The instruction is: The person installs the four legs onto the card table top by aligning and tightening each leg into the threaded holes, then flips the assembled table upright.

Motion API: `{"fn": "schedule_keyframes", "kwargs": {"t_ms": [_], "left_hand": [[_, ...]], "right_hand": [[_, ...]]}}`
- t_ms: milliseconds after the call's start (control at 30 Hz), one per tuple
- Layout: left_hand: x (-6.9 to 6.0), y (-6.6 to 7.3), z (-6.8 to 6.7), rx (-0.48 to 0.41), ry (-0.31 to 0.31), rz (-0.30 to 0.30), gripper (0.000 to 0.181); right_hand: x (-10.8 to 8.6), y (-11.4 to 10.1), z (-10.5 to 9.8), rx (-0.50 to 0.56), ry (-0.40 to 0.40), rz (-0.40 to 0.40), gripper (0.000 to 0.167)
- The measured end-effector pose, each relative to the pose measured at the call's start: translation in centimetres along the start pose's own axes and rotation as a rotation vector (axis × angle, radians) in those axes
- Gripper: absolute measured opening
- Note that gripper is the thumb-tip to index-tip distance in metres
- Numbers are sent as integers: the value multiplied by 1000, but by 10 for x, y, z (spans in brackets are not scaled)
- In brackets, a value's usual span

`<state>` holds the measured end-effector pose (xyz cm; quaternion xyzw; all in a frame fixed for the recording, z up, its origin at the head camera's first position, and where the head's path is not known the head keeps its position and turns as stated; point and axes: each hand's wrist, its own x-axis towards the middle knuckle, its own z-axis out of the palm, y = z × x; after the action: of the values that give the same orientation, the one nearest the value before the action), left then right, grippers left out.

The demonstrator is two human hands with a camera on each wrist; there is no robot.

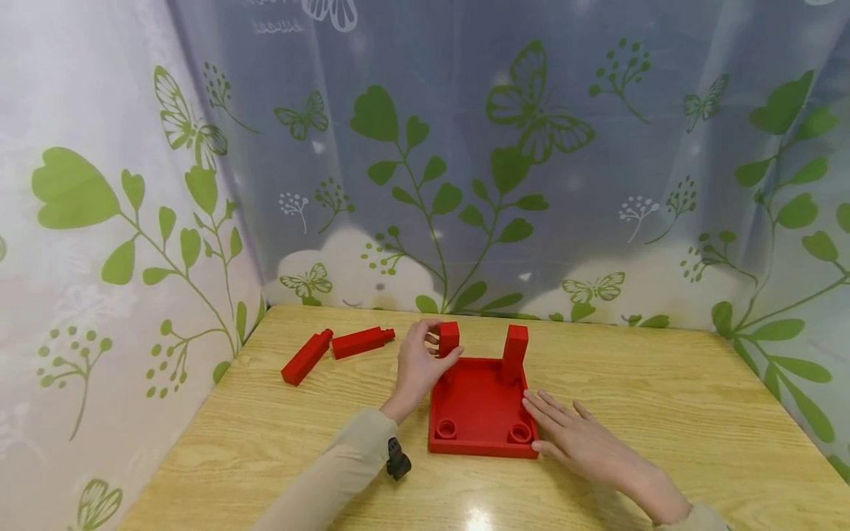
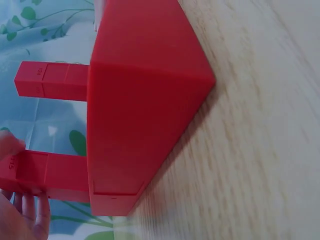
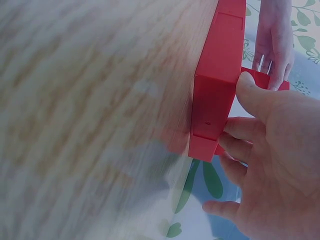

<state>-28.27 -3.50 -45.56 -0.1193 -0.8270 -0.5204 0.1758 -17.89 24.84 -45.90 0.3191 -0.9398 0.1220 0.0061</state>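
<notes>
A shallow red square tray (image 1: 477,402), with round sockets at its two near corners, lies on the table. At its back left corner my left hand (image 1: 422,361) grips a red square leg (image 1: 449,335) between thumb and fingers; the leg stands upright. Another red leg (image 1: 515,346) rises from the back right corner. My right hand (image 1: 584,442) touches the tray's right side, its fingers fairly straight. In the right wrist view the thumb and fingertips rest along the tray's edge (image 3: 215,100). The left wrist view shows the held leg (image 2: 65,172) meeting the tray's rim.
Two loose red legs (image 1: 308,358) (image 1: 363,342) lie on the wooden table (image 1: 631,369) to the left of the tray, each with a narrower stepped end. A patterned curtain (image 1: 465,147) hangs behind the table's back edge and along its left side.
</notes>
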Motion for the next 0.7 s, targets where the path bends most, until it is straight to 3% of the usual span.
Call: {"fn": "schedule_keyframes", "kwargs": {"t_ms": [167, 467, 567, 700], "left_hand": [[1, 0, -2, -62, -42, 20, 48], [7, -9, -10, -208, -216, 14, 41], [7, -10, -10, -237, -216, 11, 41], [6, -10, -6, -212, -138, 18, 48]], "right_hand": [[0, -1, -1, 7, 0, 2, 64], [0, -1, 0, -3, 10, -3, 64], [0, 0, 1, -7, 6, -1, 64], [0, 1, 2, -6, 6, 0, 64]]}}
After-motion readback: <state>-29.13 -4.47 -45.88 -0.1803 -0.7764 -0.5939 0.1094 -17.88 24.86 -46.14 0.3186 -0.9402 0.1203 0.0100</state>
